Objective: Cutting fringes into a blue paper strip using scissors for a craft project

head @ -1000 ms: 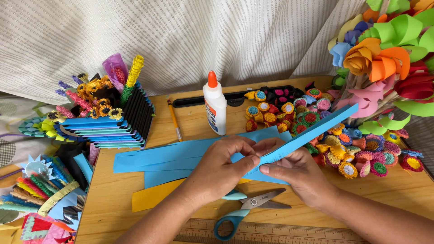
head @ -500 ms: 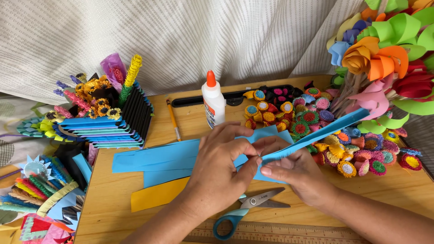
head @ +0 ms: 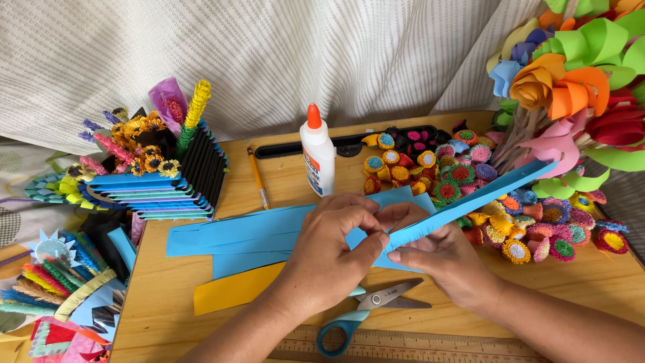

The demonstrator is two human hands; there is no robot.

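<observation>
Pinching the fringed blue paper strip [head: 463,202] at frame centre, left hand [head: 332,252] and right hand [head: 440,259] now meet at its near end; strip sits lower than before, rolling apparently begun. Scissors [head: 376,306] below.

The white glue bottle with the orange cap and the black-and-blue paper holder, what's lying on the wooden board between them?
In the head view, a yellow pencil lies between the white glue bottle and the black-and-blue paper holder, on the wooden board.
</observation>
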